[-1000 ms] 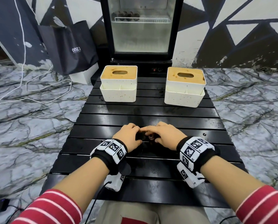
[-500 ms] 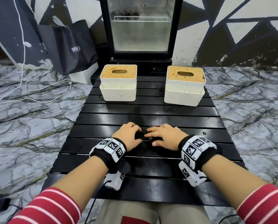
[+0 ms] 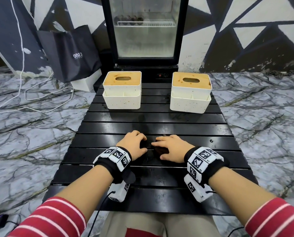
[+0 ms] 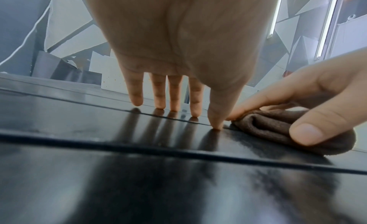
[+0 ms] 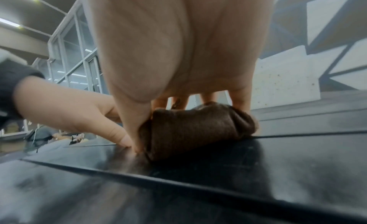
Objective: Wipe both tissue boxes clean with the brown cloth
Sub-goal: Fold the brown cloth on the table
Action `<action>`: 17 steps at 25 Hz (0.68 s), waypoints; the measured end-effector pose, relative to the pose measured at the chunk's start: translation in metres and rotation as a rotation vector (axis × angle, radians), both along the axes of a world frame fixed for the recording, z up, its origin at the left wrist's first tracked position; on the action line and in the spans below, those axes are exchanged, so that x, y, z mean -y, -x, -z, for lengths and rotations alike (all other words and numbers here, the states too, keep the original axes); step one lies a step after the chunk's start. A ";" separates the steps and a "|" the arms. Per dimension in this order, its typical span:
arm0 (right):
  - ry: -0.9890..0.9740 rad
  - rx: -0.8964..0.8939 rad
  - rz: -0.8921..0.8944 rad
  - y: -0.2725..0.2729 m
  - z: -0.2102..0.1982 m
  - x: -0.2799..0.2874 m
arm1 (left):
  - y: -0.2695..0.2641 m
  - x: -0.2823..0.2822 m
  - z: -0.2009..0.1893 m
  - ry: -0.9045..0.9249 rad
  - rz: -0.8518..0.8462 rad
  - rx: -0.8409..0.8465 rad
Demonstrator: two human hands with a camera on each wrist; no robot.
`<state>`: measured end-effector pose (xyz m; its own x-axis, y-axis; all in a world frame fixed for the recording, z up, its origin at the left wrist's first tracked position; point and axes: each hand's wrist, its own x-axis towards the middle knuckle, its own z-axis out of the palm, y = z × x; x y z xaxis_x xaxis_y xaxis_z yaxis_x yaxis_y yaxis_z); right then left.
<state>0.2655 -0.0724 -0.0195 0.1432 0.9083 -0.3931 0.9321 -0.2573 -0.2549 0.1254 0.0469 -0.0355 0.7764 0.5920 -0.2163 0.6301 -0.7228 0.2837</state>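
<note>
1. Right hand covers the bunched brown cloth on the black slatted table; thumb pinches its near edge, fingers curl over the far side.
2. Left hand rests just beside it, fingers straight and slightly spread, tips on the slats; thumb tip touches the table at the cloth's edge.
3. Left tissue box and right tissue box stand well beyond the fingertips, apart from each other, speckled with brown spots.
</note>
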 end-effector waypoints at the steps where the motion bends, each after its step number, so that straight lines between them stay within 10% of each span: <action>1: -0.007 0.017 0.001 0.001 0.001 0.000 | 0.000 0.000 -0.001 0.000 -0.001 -0.004; 17: -0.076 0.078 0.143 -0.010 0.011 0.089 | -0.027 0.099 -0.006 -0.032 0.193 -0.143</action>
<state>0.2759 -0.1613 -0.0308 0.3007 0.9031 -0.3065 0.9049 -0.3717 -0.2074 0.1521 -0.0521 -0.0297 0.8386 0.4442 -0.3153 0.5118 -0.8408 0.1766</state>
